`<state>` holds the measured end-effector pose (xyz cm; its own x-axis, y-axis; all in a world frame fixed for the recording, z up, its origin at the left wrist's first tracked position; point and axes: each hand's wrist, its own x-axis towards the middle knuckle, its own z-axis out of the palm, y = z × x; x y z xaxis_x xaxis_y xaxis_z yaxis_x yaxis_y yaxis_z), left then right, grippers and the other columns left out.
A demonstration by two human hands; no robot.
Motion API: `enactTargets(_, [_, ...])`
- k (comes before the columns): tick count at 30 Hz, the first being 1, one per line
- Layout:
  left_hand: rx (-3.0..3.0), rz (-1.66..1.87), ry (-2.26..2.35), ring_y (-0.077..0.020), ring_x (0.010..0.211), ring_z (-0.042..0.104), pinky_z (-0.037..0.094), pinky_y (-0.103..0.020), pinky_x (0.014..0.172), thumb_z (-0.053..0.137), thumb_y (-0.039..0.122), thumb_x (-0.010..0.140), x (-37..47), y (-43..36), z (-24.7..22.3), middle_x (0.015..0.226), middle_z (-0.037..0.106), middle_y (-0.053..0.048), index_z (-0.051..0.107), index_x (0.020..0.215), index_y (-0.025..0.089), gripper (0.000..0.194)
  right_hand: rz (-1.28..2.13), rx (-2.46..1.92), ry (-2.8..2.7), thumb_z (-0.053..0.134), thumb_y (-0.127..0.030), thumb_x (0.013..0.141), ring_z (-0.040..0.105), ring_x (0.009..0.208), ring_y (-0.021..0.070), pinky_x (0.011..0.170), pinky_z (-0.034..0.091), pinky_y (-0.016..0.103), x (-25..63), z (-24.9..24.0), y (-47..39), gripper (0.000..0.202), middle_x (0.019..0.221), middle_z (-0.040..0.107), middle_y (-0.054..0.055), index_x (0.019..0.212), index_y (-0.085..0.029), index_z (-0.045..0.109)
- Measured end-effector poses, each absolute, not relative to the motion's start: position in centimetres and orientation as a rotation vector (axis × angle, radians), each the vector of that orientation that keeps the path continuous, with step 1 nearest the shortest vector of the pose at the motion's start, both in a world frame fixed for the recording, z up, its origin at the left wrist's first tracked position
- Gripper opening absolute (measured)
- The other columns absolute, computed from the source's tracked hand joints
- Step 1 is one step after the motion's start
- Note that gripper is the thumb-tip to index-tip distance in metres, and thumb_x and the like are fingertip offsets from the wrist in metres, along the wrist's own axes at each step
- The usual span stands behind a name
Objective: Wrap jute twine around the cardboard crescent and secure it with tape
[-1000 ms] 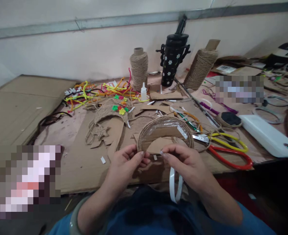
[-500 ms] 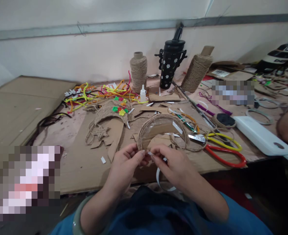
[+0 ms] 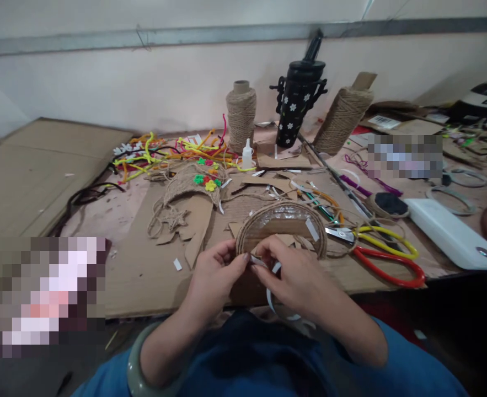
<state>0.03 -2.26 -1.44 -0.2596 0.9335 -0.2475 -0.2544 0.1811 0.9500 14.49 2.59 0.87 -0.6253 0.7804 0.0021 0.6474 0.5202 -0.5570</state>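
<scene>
- Nearest my viewpoint, blue sleeves (image 3: 102, 372) run forward, a pale bangle (image 3: 134, 361) round the left wrist.
- I see a white strip (image 3: 269, 299) hanging in a loose curl below the right hand (image 3: 295, 270). Thumb and fingers pinch it near one end, I judge so that the short tip can be steered precisely.
- The left hand (image 3: 216, 275) pinches the near left edge of the twine hoop (image 3: 246, 223), probably steadying it; the strip's tip meets it there, though the fingers hide the exact contact.
- The hoop sits between me and the scraps, its far side over the cardboard (image 3: 152, 286).
- Right of it I have scissors (image 3: 342, 235), handles towards the right and within easy reach, then a white device (image 3: 454, 234); I read no brand on it.
- Left of it lie a twine star (image 3: 175, 219) and, just beyond, a crescent (image 3: 189, 184) bearing bright flowers.
- Further back: a glue bottle (image 3: 247, 159), upright, presumably to avoid leaks.
- Against the wall I see two spools (image 3: 241, 118) (image 3: 344, 118), the right one leaning, and a flower-patterned tumbler (image 3: 295, 105) between them.
- Far right, a barcode label (image 3: 383, 121) is too small for me to read.
</scene>
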Motion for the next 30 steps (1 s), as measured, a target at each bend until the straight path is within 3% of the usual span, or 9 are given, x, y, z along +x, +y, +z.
enactTargets(5, [0.618,1.308,1.336,-0.0098,0.053,0.060,0.048,-0.018,0.053,0.070,0.022,0.068,-0.2,-2.0,-1.1,0.058,0.067,0.000,0.066,0.073,0.014,0.010,0.692,-1.131,-2.622,0.053,-0.018,0.079,0.059,0.068,0.0202,0.060,0.037,0.031,14.9,0.5,2.7,0.018,0.078,0.064,0.002,0.097,-0.019,0.054])
enactTargets(12, [0.572,1.334,1.396,-0.0064,0.049,0.059,0.043,-0.012,0.048,0.070,0.022,0.068,-0.4,-2.1,-0.8,0.056,0.068,0.000,0.065,0.074,0.014,0.011,0.647,-0.814,-2.554,0.049,-0.009,0.080,0.054,0.095,0.0232,0.086,0.041,0.037,15.5,0.0,3.4,0.013,0.089,0.064,0.009,0.081,-0.015,0.060])
enactTargets(17, [0.491,1.335,1.346,-0.0063,0.047,0.058,0.038,-0.011,0.041,0.074,0.024,0.065,-0.5,-2.2,-0.6,0.058,0.068,-0.001,0.065,0.074,0.014,0.016,0.732,-0.786,-2.436,0.046,-0.013,0.087,0.057,0.076,0.0174,0.072,0.044,0.032,15.7,-0.3,3.3,0.016,0.078,0.064,0.005,0.083,-0.017,0.061])
enactTargets(20, [0.499,1.311,1.310,-0.0071,0.049,0.058,0.042,-0.013,0.046,0.075,0.022,0.065,-0.5,-2.3,-0.3,0.059,0.069,-0.002,0.066,0.073,0.013,0.016,0.714,-0.775,-2.428,0.045,-0.012,0.087,0.057,0.073,0.0160,0.067,0.043,0.029,15.9,0.3,2.9,0.018,0.075,0.065,0.004,0.083,-0.017,0.062])
enactTargets(30, [0.535,1.321,1.247,-0.0098,0.056,0.064,0.049,-0.016,0.051,0.076,0.025,0.065,-0.3,-2.6,0.7,0.068,0.072,-0.003,0.067,0.072,0.013,0.017,0.312,-0.800,-2.638,0.043,-0.014,0.087,0.060,0.063,0.0163,0.059,0.039,0.029,17.5,3.6,2.1,0.022,0.071,0.065,0.003,0.075,-0.018,0.062])
